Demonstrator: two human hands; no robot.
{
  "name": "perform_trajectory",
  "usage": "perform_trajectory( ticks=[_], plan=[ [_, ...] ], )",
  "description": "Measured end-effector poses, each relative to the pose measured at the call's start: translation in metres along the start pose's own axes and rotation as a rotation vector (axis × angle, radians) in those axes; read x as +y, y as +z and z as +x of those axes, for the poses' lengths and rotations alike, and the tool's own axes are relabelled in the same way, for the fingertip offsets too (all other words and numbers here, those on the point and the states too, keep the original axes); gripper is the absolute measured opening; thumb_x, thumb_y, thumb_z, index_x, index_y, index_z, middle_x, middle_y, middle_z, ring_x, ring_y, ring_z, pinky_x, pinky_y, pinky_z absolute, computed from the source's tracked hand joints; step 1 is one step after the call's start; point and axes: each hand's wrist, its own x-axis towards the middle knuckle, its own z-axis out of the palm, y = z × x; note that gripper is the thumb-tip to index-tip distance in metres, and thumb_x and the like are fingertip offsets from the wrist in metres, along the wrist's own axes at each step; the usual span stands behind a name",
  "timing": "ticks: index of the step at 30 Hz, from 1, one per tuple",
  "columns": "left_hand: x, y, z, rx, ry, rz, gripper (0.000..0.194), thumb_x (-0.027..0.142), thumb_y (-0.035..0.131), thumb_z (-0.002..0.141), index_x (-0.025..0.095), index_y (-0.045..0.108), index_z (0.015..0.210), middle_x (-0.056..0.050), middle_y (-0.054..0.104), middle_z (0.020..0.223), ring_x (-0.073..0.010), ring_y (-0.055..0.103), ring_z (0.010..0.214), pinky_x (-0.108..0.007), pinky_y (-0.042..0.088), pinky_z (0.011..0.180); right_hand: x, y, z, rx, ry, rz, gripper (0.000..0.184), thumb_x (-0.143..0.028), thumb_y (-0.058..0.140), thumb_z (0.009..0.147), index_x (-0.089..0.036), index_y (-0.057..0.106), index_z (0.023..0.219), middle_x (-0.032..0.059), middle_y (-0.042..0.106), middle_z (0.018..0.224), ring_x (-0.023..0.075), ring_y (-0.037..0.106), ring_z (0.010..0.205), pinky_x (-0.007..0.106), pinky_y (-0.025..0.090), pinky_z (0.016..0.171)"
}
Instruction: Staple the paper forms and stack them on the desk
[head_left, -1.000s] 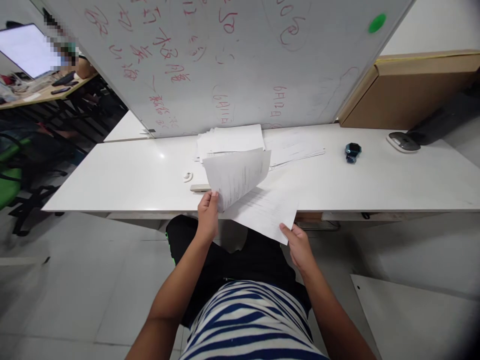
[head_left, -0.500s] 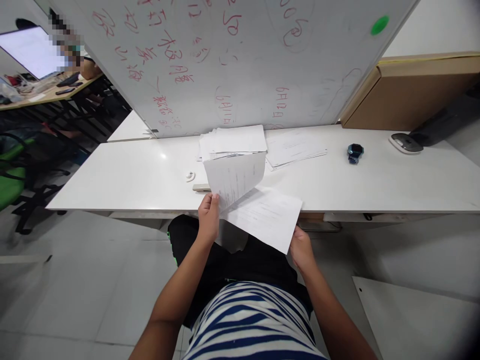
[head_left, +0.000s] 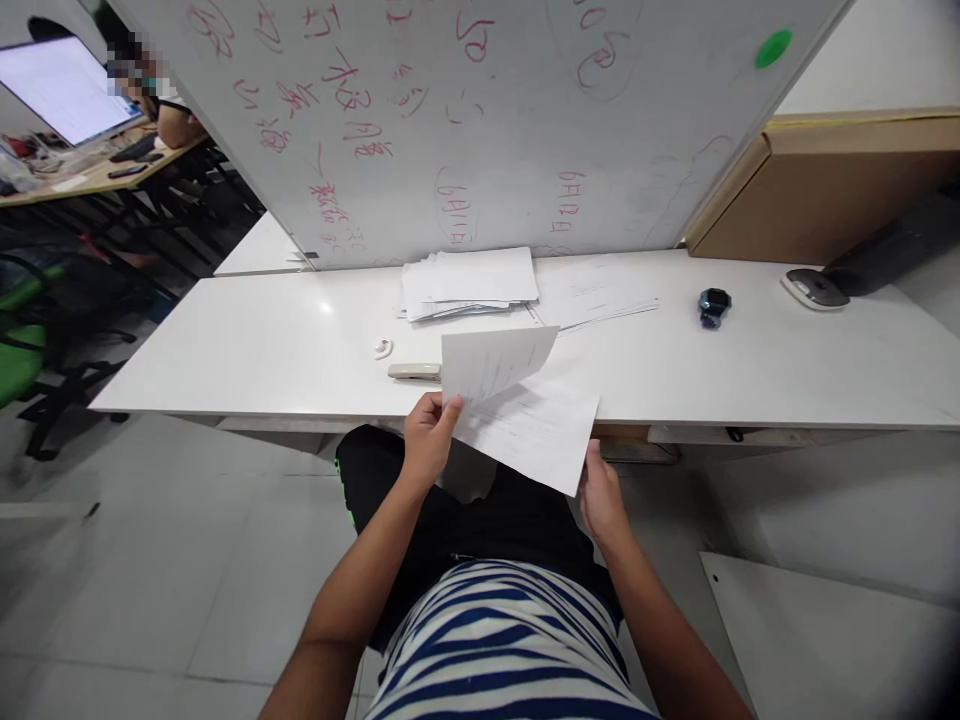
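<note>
Between my hands, over the desk's front edge, are two printed sheets of paper. My left hand [head_left: 430,437] pinches the left edge of the upper sheet [head_left: 491,362], which stands tilted up and curls. Under it the lower sheet [head_left: 536,440] slopes towards me, its right corner gripped by my right hand [head_left: 602,490]. Whether my left hand also holds the lower sheet I cannot tell. Just beyond my left hand lies a stapler [head_left: 415,372], its right end hidden by paper. A stack of papers [head_left: 472,280] lies further back, with more loose sheets [head_left: 600,290] on its right.
A whiteboard [head_left: 510,130] with red writing rises behind the white desk [head_left: 300,340]. On the desk are a small white earpiece [head_left: 383,348], a watch [head_left: 713,307] and a computer mouse [head_left: 816,287]. A cardboard box [head_left: 810,200] stands at the right. Another person [head_left: 176,120] sits far left.
My left hand has drawn the upper sheet right and towards me, away from the stack, over the lower sheet. More of the stapler shows. My right hand has hardly moved.
</note>
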Motion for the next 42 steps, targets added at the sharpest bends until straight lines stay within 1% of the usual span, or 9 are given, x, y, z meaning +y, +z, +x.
perform_trajectory(
  ticks=[4, 8, 13, 19, 26, 28, 32, 35, 42],
  plan=[
    [-0.009, 0.002, -0.002, -0.071, 0.283, 0.300, 0.025, 0.042, 0.063, 0.084, 0.019, 0.059, 0.074, -0.003, 0.067, 0.081, -0.0176, 0.062, 0.079, -0.030, 0.047, 0.074, -0.003, 0.002, -0.002, -0.147, 0.024, 0.036, 0.078, -0.082, 0.040, 0.077, -0.016, 0.071, 0.103, 0.0117, 0.076, 0.091, 0.0281, 0.069, 0.089, 0.038, 0.051, 0.075],
    [-0.011, 0.004, -0.005, -0.436, 0.634, 0.595, 0.020, 0.038, 0.060, 0.088, 0.021, 0.066, 0.096, -0.007, 0.071, 0.104, -0.0214, 0.062, 0.102, -0.039, 0.044, 0.094, -0.005, 0.003, -0.005, -0.203, 0.033, 0.051, 0.076, -0.079, 0.039, 0.080, -0.018, 0.067, 0.114, 0.0109, 0.075, 0.093, 0.0282, 0.069, 0.089, 0.038, 0.051, 0.074],
    [-0.014, 0.005, -0.015, -0.556, 0.694, 0.752, 0.057, 0.059, 0.066, 0.077, 0.022, 0.060, 0.121, -0.010, 0.061, 0.130, -0.0299, 0.045, 0.130, -0.050, 0.025, 0.113, -0.002, 0.008, -0.006, -0.178, -0.003, 0.004, 0.064, -0.069, 0.055, 0.080, -0.021, 0.062, 0.122, 0.0085, 0.073, 0.106, 0.0270, 0.068, 0.094, 0.037, 0.052, 0.078],
    [-0.033, -0.007, -0.029, -0.144, 0.488, 0.555, 0.024, 0.032, 0.051, 0.093, 0.021, 0.061, 0.112, -0.011, 0.059, 0.126, -0.0254, 0.048, 0.127, -0.047, 0.034, 0.109, -0.010, 0.009, -0.005, -0.192, 0.000, -0.067, 0.042, -0.050, 0.074, 0.073, -0.021, 0.067, 0.102, 0.0067, 0.075, 0.097, 0.0248, 0.068, 0.089, 0.038, 0.051, 0.083],
    [-0.036, -0.007, -0.048, 0.086, -0.112, 0.051, 0.064, 0.039, 0.065, 0.084, 0.026, 0.034, 0.139, -0.013, 0.041, 0.143, -0.0222, 0.055, 0.117, -0.038, 0.050, 0.095, -0.027, -0.018, -0.002, -0.341, -0.090, -0.265, 0.034, -0.049, 0.071, 0.076, -0.021, 0.068, 0.094, 0.0066, 0.074, 0.092, 0.0230, 0.067, 0.083, 0.036, 0.053, 0.077],
    [-0.032, -0.006, -0.051, 0.038, -0.302, -0.150, 0.075, 0.041, 0.071, 0.079, 0.026, 0.030, 0.141, -0.014, 0.045, 0.140, -0.0219, 0.060, 0.111, -0.037, 0.052, 0.091, -0.033, -0.022, -0.003, -0.366, -0.151, -0.326, 0.031, -0.047, 0.069, 0.079, -0.021, 0.068, 0.096, 0.0070, 0.073, 0.094, 0.0229, 0.067, 0.087, 0.036, 0.053, 0.079],
    [-0.018, -0.010, -0.052, -0.318, -0.512, -0.462, 0.058, 0.041, 0.073, 0.077, 0.016, 0.052, 0.124, -0.014, 0.066, 0.118, -0.0254, 0.064, 0.107, -0.040, 0.050, 0.094, -0.044, -0.023, -0.005, -0.336, -0.283, -0.422, 0.027, -0.045, 0.065, 0.082, -0.021, 0.068, 0.093, 0.0065, 0.072, 0.092, 0.0219, 0.066, 0.087, 0.034, 0.053, 0.078],
    [-0.006, -0.013, -0.046, -0.434, -0.450, -0.460, 0.050, 0.037, 0.078, 0.073, 0.015, 0.061, 0.114, -0.012, 0.069, 0.114, -0.0261, 0.064, 0.107, -0.040, 0.049, 0.095, -0.054, -0.018, -0.001, -0.282, -0.366, -0.432, 0.025, -0.043, 0.065, 0.082, -0.021, 0.067, 0.094, 0.0057, 0.071, 0.089, 0.0207, 0.065, 0.082, 0.033, 0.052, 0.074],
    [0.032, -0.002, 0.004, -0.359, -0.273, -0.249, 0.050, 0.042, 0.081, 0.067, 0.014, 0.068, 0.106, -0.011, 0.071, 0.111, -0.0299, 0.065, 0.105, -0.044, 0.051, 0.092, -0.105, 0.006, 0.011, -0.070, -0.539, -0.434, 0.023, -0.038, 0.067, 0.078, -0.021, 0.058, 0.091, 0.0026, 0.067, 0.078, 0.0196, 0.065, 0.075, 0.031, 0.052, 0.067]
  ],
)
